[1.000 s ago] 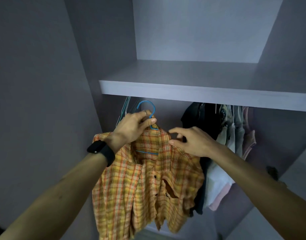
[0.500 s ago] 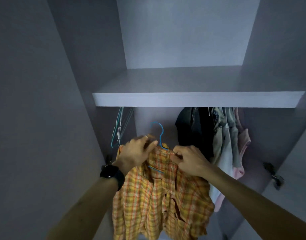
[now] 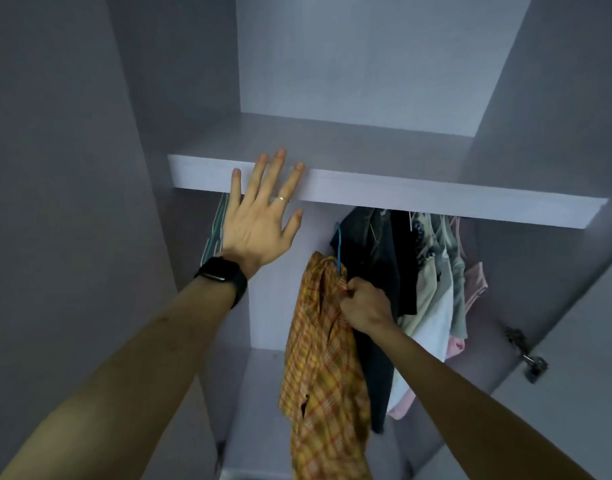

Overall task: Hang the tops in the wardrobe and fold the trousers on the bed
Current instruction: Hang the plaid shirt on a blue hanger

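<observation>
An orange-and-yellow plaid shirt hangs on a blue hanger inside the grey wardrobe. My right hand grips the shirt at its collar, just below the hanger's hook. The hook rises toward the underside of the shelf; the rail is hidden behind the shelf edge. My left hand, with a ring and a black watch on the wrist, is raised with fingers spread in front of the shelf's front edge. It holds nothing.
Several dark, pale and pink tops hang to the right of the plaid shirt. Empty hangers hang at the far left, behind my left hand. A door hinge sits on the right side panel.
My left hand let go of the hanger and rose, fingers spread, to the shelf edge. My right hand now holds the shirt alone and has carried it right, next to the dark tops.
</observation>
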{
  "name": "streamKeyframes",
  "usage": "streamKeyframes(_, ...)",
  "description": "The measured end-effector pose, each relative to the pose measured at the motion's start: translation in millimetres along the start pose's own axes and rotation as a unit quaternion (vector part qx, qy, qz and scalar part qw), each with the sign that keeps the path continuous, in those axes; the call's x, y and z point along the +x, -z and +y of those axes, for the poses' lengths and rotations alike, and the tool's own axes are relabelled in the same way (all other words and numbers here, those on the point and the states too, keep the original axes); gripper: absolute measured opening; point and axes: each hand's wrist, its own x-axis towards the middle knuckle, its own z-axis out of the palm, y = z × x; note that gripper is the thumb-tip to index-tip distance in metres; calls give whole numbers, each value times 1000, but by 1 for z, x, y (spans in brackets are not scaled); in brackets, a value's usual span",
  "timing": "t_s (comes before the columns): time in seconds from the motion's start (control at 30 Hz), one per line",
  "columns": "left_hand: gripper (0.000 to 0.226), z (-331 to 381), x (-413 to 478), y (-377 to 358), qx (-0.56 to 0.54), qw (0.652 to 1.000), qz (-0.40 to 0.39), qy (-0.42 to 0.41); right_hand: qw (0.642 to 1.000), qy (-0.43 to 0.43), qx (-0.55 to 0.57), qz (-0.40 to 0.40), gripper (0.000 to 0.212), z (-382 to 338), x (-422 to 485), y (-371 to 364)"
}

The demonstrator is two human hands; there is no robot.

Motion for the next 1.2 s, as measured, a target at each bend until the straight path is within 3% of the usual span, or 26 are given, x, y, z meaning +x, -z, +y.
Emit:
streamKeyframes(0.2,63,16,11,-48,-54,997,22,55,999,-9,27,28,15,11,46,-21)
streamKeyframes(0.47,58,8,24,-92,-39,987,150,45,991,-13,102,81,18,54,121,-64)
streamKeyframes(0.73,59,8,32,-116,-28,971,233,51,975,-9,135,176,18,46,180,-28)
streamKeyframes(0.87,59,9,34,-121,-29,966,252,52,963,-10,140,228,22,30,206,-6)
streamKeyframes(1.03,59,9,34,-126,-32,962,268,46,962,-19,168,213,14,22,226,-12)
streamKeyframes(1.2,58,9,36,-127,-27,958,281,44,942,-24,147,301,29,10,229,-32)
